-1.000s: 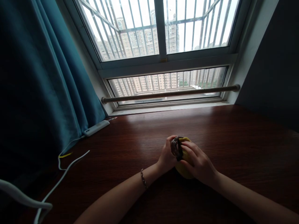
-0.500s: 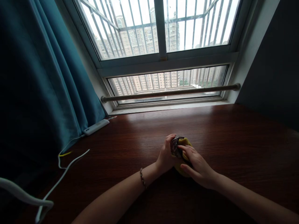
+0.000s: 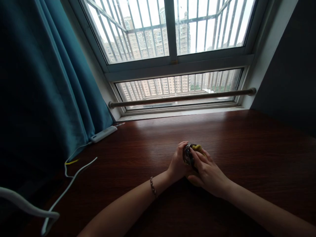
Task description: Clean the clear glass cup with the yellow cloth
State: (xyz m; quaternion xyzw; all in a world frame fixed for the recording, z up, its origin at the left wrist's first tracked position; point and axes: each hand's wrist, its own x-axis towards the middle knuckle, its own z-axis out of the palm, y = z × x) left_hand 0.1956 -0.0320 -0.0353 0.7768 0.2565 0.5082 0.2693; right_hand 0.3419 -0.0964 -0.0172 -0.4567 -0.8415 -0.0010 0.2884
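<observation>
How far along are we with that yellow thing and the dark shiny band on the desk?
Done: nothing looks finished. In hand: the left hand and right hand both grip the yellow object over the wooden desk, fingers on the dark shiny band at its top. Left: the band is not yet clear of the object; what it is cannot be told.

Two bare forearms in shot, no sleeves on either one, uncovered right up to where the picture cuts them off. On the left wrist there's a thin bracelet (image 3: 153, 187), a slim band of small links or beads, dark and pale by turns; the light is too dim to tell its material. The left hand (image 3: 177, 163) carries no ring that shows. The right hand (image 3: 209, 172) is plain too, and the wrist behind it is unadorned.
</observation>
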